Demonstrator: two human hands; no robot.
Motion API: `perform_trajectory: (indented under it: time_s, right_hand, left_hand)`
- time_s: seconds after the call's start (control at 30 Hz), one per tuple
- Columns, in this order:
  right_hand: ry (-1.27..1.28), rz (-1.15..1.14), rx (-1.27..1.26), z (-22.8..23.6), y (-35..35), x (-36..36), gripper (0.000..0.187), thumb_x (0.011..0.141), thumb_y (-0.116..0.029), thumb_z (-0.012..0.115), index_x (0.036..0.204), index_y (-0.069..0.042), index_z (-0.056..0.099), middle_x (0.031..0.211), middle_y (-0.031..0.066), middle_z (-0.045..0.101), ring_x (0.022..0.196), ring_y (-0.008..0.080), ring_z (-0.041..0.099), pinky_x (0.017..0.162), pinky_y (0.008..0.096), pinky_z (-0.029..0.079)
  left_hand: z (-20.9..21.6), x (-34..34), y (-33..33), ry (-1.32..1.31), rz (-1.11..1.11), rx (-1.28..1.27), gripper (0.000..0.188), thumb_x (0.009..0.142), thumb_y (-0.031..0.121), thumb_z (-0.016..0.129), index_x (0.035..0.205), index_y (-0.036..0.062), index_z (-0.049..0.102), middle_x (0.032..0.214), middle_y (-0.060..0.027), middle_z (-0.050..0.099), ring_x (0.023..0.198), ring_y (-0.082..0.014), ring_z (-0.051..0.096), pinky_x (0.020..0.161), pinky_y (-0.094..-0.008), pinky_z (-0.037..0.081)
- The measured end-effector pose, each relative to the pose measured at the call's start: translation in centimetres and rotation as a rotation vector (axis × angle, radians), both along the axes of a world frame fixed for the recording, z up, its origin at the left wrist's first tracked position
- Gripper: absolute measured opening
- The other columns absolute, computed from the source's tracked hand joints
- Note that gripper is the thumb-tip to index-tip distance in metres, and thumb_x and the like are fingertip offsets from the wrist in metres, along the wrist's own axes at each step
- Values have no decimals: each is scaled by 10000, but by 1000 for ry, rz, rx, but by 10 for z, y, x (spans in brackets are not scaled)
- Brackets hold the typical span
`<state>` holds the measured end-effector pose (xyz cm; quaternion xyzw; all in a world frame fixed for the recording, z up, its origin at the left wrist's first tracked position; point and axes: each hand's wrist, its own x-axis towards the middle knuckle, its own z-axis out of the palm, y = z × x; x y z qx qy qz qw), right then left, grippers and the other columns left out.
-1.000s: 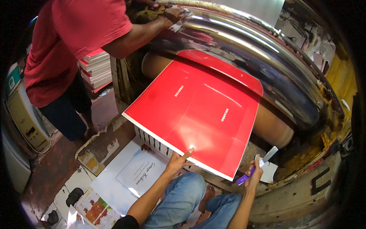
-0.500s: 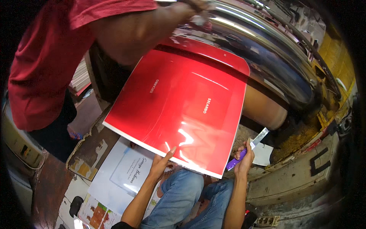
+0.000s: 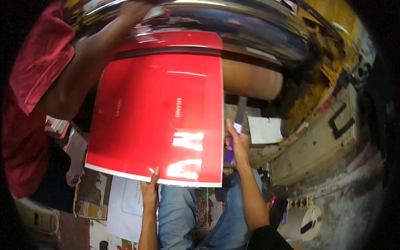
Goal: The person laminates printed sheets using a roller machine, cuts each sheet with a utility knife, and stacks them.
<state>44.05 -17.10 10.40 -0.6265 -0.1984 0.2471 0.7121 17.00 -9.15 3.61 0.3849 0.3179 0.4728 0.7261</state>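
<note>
A large glossy red printed sheet with white edges slopes down from a shiny metal roller toward me. My left hand pinches its near white edge, thumb on top and the other fingers underneath. Beside the sheet's right edge, my right hand grips a purple utility knife, whose blade points away from me. Whether the blade touches the sheet I cannot tell. A co-worker's bare arm in a red sleeve reaches over the sheet's far left part toward the roller.
Below the metal roller lies a tan roller. A white paper rests right of the knife. White printed sheets lie under the red one at lower left. A power strip and a large roll are at lower right.
The view has turned, so the red sheet now appears straighter and farther left. My right hand with the knife has come closer alongside the sheet's right edge. My left hand keeps its hold.
</note>
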Motion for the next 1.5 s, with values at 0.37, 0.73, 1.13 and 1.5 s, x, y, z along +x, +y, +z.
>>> perform_trajectory:
  time_s: [0.37,0.73,1.13,1.5]
  right_hand:
    - [-180,141,60,8,-29,19,272,796,-258,753,658,-82,598,527,-42,501,441,30,413,422,204,295]
    - [-117,218,-68,30,-31,-10,344,821,-344,732,690,-64,581,548,-5,529,420,50,431,392,201,300]
    - [-29,-85,87,22,-13,8,252,998,-259,387,1030,-21,461,609,100,568,385,128,466,347,260,337]
    - [-191,-160,126,44,6,-21,275,995,-278,474,1121,-35,447,767,109,630,479,107,522,399,235,407]
  left_hand:
    - [41,24,-55,-74,171,-44,474,908,136,607,1313,9,395,1174,-104,560,1079,-185,567,883,-317,501]
    - [68,-7,-70,140,-176,-143,512,837,249,722,1178,-38,471,787,-124,647,461,-203,596,360,-281,463]
    - [52,-49,-65,190,-341,-253,488,913,302,625,1158,-98,488,889,-184,665,619,-234,666,502,-301,562]
    - [74,-89,-69,83,-248,-582,474,929,270,604,1203,-93,473,1073,-204,631,804,-236,683,557,-319,603]
